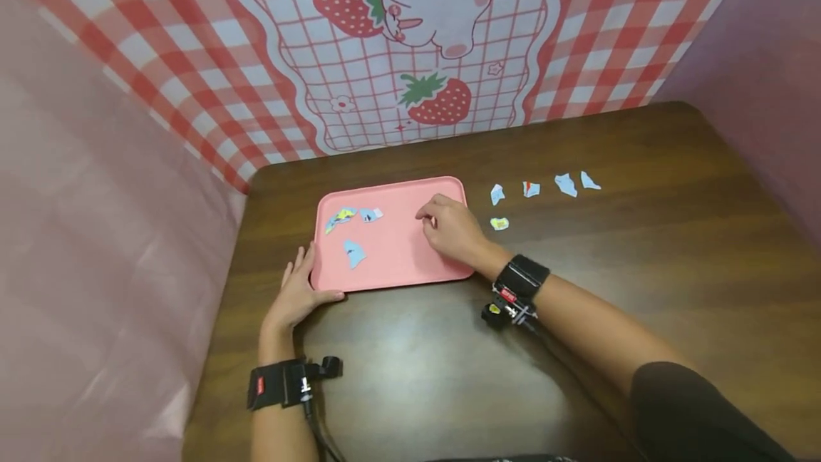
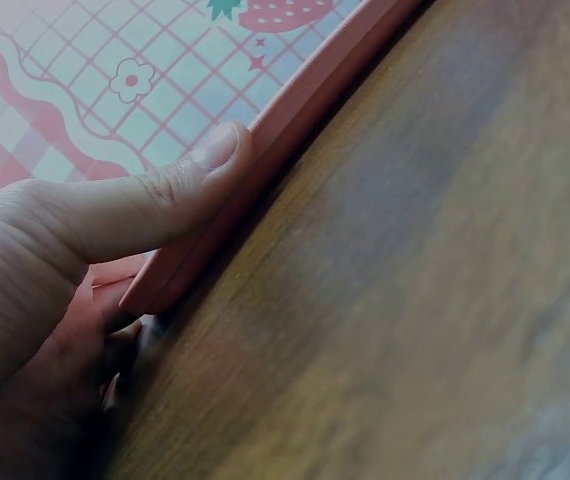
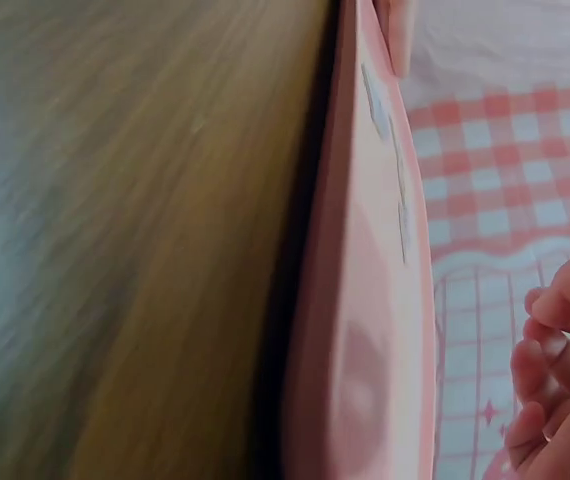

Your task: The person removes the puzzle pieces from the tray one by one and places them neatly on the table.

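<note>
A pink tray (image 1: 391,262) lies on the table, holding several light-blue paper scraps with jagged edges. Among them are a blue-and-yellow scrap (image 1: 341,217), a blue one with a pale corner (image 1: 370,214) and a larger blue scrap (image 1: 354,253). My left hand (image 1: 297,296) rests against the tray's near left corner. Its thumb (image 2: 180,190) lies straight along the near rim, with the fingers along the left side. Over the tray's right part hovers my right hand (image 1: 452,230), fingers loosely bent. Nothing shows between those fingers (image 3: 533,375) in the right wrist view.
Right of the tray lie more scraps: a yellow one (image 1: 499,223), a small blue one (image 1: 497,194), one with a red stripe (image 1: 530,189), and two plain blue ones (image 1: 566,185) (image 1: 589,180). A checked strawberry cloth (image 1: 359,120) hangs behind the wooden table (image 1: 641,269).
</note>
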A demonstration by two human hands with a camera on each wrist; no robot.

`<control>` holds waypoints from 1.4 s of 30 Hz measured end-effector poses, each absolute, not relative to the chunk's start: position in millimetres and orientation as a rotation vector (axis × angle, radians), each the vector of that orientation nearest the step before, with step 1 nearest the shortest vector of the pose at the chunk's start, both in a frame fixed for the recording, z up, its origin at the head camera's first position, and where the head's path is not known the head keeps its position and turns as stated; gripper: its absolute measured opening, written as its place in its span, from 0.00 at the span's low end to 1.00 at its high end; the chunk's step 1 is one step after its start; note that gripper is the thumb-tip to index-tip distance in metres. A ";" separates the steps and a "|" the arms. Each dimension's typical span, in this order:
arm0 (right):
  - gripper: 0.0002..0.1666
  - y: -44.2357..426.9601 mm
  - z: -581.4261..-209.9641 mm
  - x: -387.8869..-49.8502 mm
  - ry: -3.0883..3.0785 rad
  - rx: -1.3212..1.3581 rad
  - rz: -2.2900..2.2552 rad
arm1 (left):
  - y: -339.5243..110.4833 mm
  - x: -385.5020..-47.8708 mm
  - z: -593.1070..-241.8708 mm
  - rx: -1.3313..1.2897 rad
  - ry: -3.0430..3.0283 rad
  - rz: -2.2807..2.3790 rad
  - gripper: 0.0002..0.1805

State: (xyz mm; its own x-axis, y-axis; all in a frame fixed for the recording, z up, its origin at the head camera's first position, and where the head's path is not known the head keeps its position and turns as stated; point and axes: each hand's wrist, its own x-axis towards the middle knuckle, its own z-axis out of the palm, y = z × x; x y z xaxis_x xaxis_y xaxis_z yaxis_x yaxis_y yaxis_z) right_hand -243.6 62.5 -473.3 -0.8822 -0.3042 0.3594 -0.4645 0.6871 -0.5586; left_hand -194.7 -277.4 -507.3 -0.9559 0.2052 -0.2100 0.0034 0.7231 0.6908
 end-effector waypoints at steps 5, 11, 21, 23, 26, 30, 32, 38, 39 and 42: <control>0.12 43.0 -472.4 -250.0 -2.768 0.651 0.944 | -274.1 -194.2 -507.4 0.174 2.657 1.083 0.70; 0.13 21.8 -476.4 -258.5 -2.974 0.654 0.938 | -275.5 -194.3 -509.0 0.173 2.661 1.074 0.70; 0.28 -23.0 -480.5 -256.3 -3.218 0.861 0.676 | -277.8 -194.2 -511.0 0.166 2.672 1.073 0.71; 0.30 -29.0 -481.7 -255.6 -3.224 0.901 0.612 | -277.3 -193.9 -510.5 0.165 2.670 1.076 0.70; 0.32 -35.8 -482.0 -255.5 -3.217 0.927 0.580 | -277.1 -194.7 -509.4 0.163 2.673 1.073 0.70; 0.33 -42.4 -480.9 -257.0 -3.205 0.946 0.569 | -276.9 -196.5 -506.3 0.181 2.682 1.060 0.70; 0.32 -45.1 -480.2 -258.1 -3.202 0.965 0.563 | -276.8 -196.7 -505.5 0.181 2.684 1.063 0.69; 0.33 -52.7 -479.2 -263.6 -3.217 1.036 0.542 | -276.4 -196.8 -506.2 0.187 2.690 1.072 0.69; 0.33 -53.5 -479.0 -264.3 -3.223 1.044 0.532 | -276.3 -196.7 -506.3 0.188 2.689 1.070 0.69; 0.34 -55.9 -478.4 -265.4 -3.238 1.058 0.507 | -276.3 -195.8 -506.1 0.183 2.685 1.066 0.69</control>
State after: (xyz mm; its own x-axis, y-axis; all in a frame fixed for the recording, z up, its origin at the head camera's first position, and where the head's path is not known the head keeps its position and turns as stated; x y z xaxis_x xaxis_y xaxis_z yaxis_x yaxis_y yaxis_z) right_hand -265.4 -55.9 -478.4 -0.7700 -0.6085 -0.1917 -0.5209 0.7731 -0.3619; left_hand -195.8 -276.3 -506.1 -0.9618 0.2054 -0.1810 0.0253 0.7250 0.6883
